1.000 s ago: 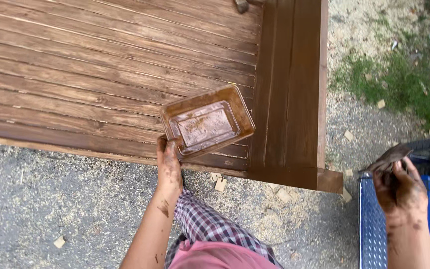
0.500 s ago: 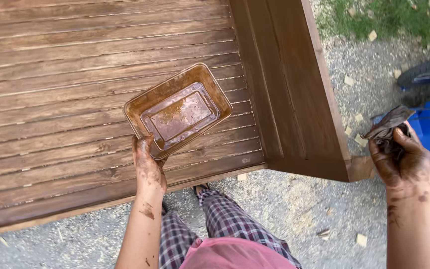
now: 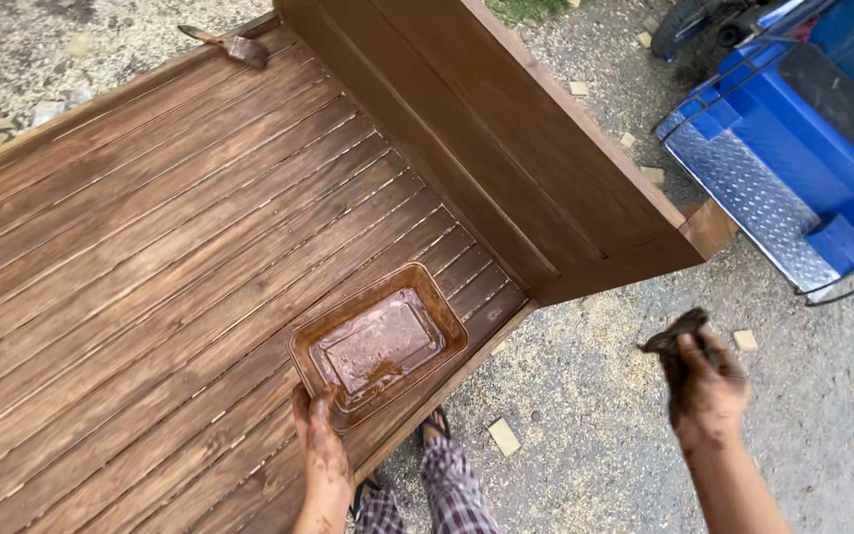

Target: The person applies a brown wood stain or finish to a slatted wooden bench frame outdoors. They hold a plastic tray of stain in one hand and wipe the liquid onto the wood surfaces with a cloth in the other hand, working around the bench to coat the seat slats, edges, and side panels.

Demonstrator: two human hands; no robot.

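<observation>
Gravel ground (image 3: pixel 585 435) strewn with sawdust, blue metal cart (image 3: pixel 793 148) nearby, in daylight.

Slatted deck (image 3: pixel 150 257) lies open; upright side board (image 3: pixel 506 138) walls its right; brush (image 3: pixel 234 46) at far edge.

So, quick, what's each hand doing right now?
Left hand: closed on the rim of the stain tray.
Right hand: closed on a stained brush.

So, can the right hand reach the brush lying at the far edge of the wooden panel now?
Probably not: the right hand already holds a stained rag, and the brush lies far across the wooden panel.
</observation>
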